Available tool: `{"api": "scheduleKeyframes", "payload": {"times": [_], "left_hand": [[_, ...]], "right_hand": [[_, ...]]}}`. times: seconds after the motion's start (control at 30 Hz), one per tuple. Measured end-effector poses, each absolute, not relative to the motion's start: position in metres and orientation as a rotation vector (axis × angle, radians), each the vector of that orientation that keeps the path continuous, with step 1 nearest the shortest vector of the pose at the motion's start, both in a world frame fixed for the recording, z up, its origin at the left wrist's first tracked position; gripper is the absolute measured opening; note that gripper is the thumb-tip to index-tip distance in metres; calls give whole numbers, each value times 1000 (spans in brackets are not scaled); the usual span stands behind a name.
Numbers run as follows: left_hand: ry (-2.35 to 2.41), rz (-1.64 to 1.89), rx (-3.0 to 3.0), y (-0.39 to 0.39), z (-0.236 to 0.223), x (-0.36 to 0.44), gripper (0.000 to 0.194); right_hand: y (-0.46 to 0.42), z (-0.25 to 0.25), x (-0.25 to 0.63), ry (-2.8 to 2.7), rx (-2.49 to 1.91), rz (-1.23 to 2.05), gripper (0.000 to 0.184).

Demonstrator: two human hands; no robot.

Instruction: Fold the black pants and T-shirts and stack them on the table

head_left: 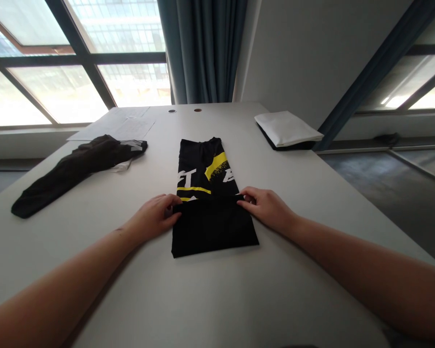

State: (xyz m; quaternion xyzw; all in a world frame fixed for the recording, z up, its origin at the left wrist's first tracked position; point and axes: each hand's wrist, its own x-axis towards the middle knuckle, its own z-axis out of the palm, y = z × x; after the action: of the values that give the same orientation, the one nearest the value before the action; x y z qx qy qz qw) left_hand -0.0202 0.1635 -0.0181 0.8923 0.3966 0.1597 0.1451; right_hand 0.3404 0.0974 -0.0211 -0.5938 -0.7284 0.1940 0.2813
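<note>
1. The black printed garment [207,224] lies at the centre of the frame on the white table [217,299], directly between the two grips, with its long axis running from lower centre towards upper centre.
2. Its upper stretch shows yellow bands and white lettering; its lower stretch is a plain black panel, whose upper edge crosses the garment from one hand to the other.
3. Neither hand is nearer: the left hand [154,215] touches the left end of that edge, and the right hand [266,205] the right end, sitting slightly higher in the frame.
4. Left grip: thumb and fingers nearly together, pinching the fabric at the edge's corner.
5. Right grip: likewise almost closed, thumb below and fingers above, with the cloth edge caught between them.
6. Well apart from both hands, a dark crumpled garment [76,166] lies at mid left, paper sheets [119,121] at upper left, and a folded white cloth [290,128] over a black layer [300,145] at upper right.
</note>
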Motion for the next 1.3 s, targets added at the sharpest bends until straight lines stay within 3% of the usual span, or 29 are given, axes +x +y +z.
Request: {"api": "scheduleKeyframes", "payload": {"times": [0.13, 0.23, 0.47, 0.73, 0.87, 1.07, 1.3], "left_hand": [[1152, 681, 2691, 143, -9, -11, 35], [1099, 634, 2819, 116, -12, 4, 44], [1148, 307, 2869, 112, -45, 14, 68], [1084, 285, 2750, 220, -38, -1, 60], [1353, 289, 2674, 282, -41, 12, 63], [1678, 307, 2473, 363, -42, 46, 69], [1705, 311, 2392, 429, -44, 68, 70]], "right_hand": [[86, -13, 335, -1885, -1465, 178, 30], [69, -9, 323, -1995, -1288, -10, 45], [62, -35, 301, -2604, -1458, 251, 77], [119, -30, 325, -2522, -1538, 357, 63], [175, -31, 329, -2485, -1579, 350, 58], [266, -38, 329, -2251, -1816, 264, 64], [363, -36, 331, -2127, -2025, 331, 62]]}}
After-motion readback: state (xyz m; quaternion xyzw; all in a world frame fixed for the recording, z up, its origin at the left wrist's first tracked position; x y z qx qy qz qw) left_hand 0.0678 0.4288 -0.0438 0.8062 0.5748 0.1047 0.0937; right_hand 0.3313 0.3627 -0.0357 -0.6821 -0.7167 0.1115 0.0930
